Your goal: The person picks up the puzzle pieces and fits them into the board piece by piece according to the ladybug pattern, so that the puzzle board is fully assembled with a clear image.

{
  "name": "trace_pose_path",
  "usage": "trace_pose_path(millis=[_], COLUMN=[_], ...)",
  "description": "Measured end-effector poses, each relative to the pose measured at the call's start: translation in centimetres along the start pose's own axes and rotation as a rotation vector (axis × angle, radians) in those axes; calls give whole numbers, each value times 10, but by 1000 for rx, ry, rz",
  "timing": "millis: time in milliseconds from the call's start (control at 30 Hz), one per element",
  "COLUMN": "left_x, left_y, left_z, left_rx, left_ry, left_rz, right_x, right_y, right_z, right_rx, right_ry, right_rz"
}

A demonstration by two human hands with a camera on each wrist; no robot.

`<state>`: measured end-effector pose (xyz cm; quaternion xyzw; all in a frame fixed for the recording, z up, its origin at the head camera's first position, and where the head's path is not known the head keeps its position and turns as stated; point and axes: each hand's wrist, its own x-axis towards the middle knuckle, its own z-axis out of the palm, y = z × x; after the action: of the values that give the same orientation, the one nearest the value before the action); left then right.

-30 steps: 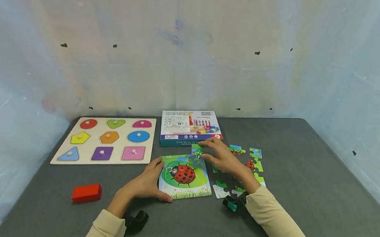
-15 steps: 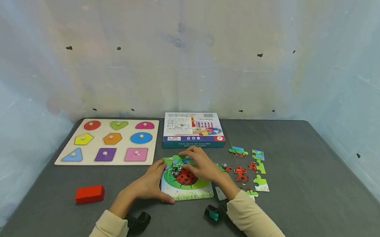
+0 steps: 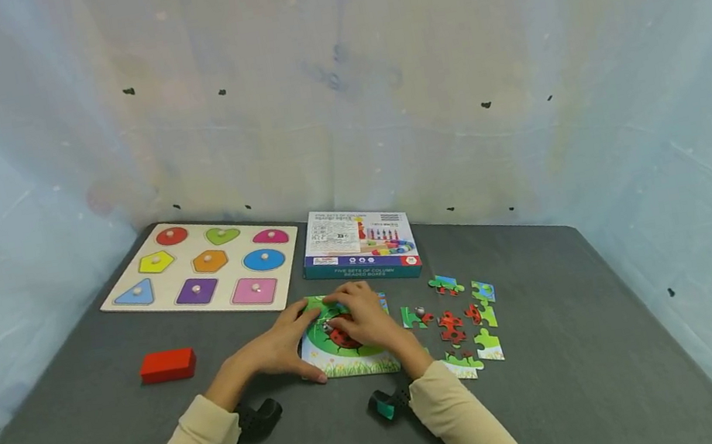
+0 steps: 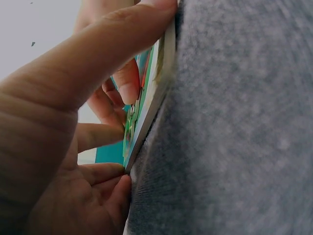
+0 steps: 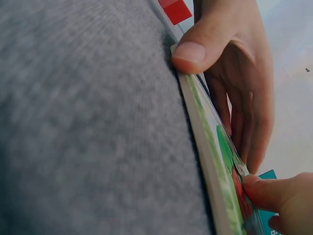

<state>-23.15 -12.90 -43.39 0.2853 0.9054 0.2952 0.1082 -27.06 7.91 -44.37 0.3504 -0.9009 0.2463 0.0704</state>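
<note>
Gray desk (image 3: 596,386) surface spans the front and continues right of all items to the right edge. A black wrist band shows at each cuff.

The board (image 3: 352,366), a ladybug picture, lies flat at desk center; grass is printed along its near edge. Left hand (image 3: 281,344): grip clamped on the board, thumb at the near left corner, fingers at the far left. Right hand (image 3: 367,320): grip pinching a green piece (image 3: 325,312) down on the board's far left part.

The red block (image 3: 168,366) sits left of the left hand, with a wide stretch of desk between. Loose pieces (image 3: 451,325) lie right of the board across a narrow strip.

Behind, at left, the shape tray (image 3: 235,262) holds nine knobbed shapes in three rows of three. Just right of it, directly beyond the board, is the box (image 3: 360,245). Its front reads "FIVE SETS OF COLUMN" above a less clear second line; the top carries small print, a barcode and a color picture. The box is closed; contents cannot be seen. A pale sheet (image 3: 243,139) rises behind the desk's far edge.
</note>
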Motion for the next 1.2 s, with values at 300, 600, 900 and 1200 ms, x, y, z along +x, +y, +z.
trace_pose_path(millis=[300, 600, 900, 1200], left_x=[-1, -1, 0, 4], left_y=[3, 2, 0, 0], left_z=[-1, -1, 1, 2], left_rx=[-11, -6, -4, 10], left_ry=[-18, -22, -14, -31], left_rz=[-13, -13, 4, 42], right_x=[0, 0, 1, 0], right_y=[-2, 1, 2, 3], right_z=[2, 4, 7, 7], right_rx=[53, 67, 74, 72], right_ry=[-9, 9, 24, 27], right_rz=[18, 17, 27, 34])
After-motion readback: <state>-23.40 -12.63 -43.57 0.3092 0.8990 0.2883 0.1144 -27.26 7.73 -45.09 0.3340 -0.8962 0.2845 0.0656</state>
